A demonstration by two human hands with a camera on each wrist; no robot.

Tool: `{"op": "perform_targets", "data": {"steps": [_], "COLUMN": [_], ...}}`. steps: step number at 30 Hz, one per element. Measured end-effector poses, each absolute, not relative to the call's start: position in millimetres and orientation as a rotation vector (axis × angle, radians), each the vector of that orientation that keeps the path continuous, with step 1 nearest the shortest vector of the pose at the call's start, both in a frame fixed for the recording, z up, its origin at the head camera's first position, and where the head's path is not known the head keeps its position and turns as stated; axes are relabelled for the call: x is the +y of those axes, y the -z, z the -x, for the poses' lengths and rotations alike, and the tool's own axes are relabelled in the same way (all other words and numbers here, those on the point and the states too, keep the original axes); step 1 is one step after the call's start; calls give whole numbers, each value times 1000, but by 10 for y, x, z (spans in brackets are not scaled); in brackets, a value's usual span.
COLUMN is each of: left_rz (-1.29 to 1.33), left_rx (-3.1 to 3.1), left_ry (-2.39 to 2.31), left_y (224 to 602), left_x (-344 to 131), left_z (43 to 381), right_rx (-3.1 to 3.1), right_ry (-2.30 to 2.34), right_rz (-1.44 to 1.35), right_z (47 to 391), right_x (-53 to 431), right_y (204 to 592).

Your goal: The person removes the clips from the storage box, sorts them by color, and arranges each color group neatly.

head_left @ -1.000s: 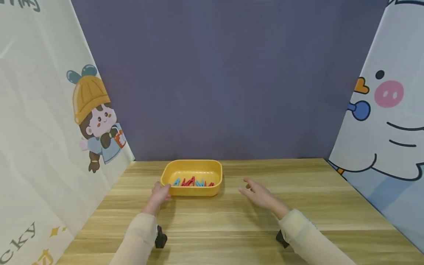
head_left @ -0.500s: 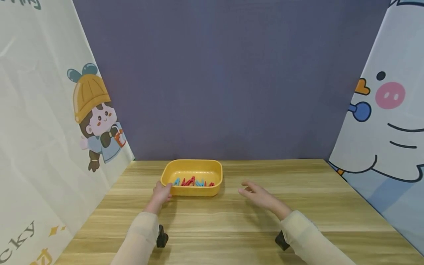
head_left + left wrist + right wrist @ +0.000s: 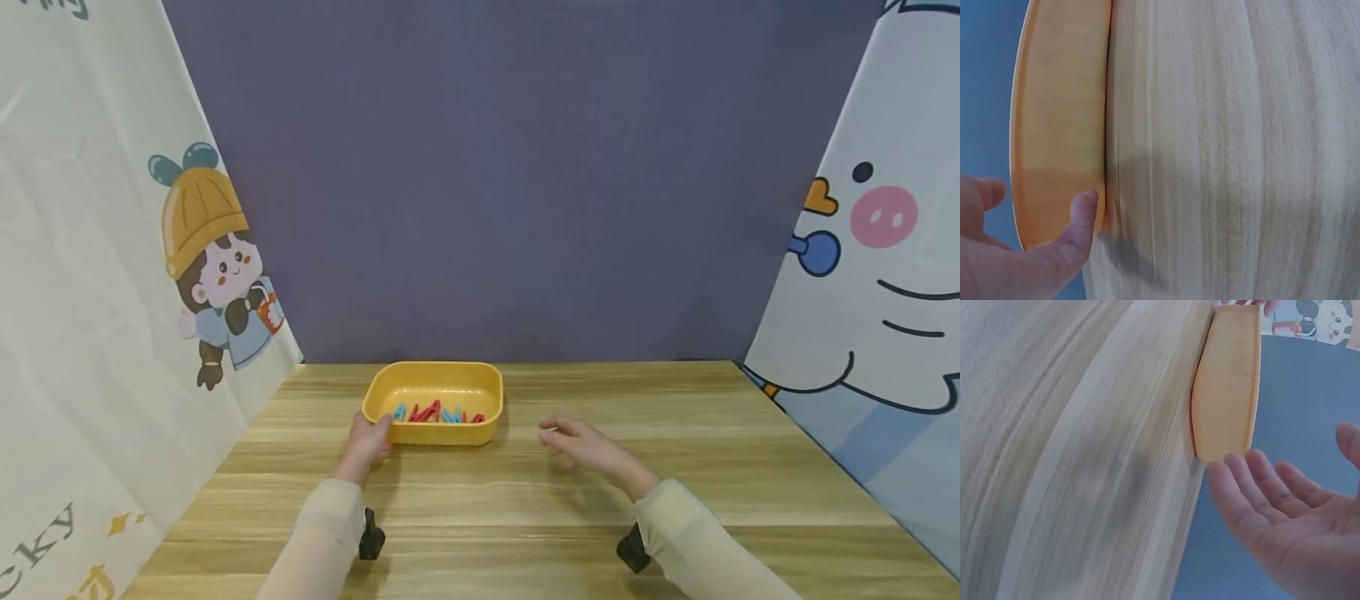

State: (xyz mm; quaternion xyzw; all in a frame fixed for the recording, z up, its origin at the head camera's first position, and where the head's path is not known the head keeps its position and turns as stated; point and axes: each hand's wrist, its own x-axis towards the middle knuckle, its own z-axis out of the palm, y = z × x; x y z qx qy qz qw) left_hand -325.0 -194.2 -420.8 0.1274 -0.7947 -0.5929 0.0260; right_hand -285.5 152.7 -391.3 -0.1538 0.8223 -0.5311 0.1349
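A yellow plastic basin stands on the table left of centre. Inside lie several small clothespins, some red, some light blue, partly hidden by the front wall. My left hand is at the basin's front left corner. In the left wrist view, the left fingers lie in front of the outer wall and the thumb stands away from the rim; contact is hard to tell. Right of the basin, my right hand hovers above the table, palm inward, fingers loosely bent and holding nothing.
The wood-grain table runs back to a dark blue-grey panel. Printed cloths with cartoon figures hang on the left and right. Black wrist cameras sit under both sleeves.
The right hand's fingers have lowered slightly and bent a little more. The left hand has shifted barely to the right at the corner. Basin and clothespins stay in place.
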Motion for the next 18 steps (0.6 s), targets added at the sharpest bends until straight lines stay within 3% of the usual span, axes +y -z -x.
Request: {"op": "perform_targets", "data": {"steps": [18], "left_rz": [-427], "left_rx": [-2374], "left_ry": [1923], "left_y": [4203], "left_x": [-1923], "left_z": [3294], "right_rx": [2226], "right_ry": [1631], "right_rz": [492], "right_z": [2803], "right_x": [1490], "right_y": [3906]}}
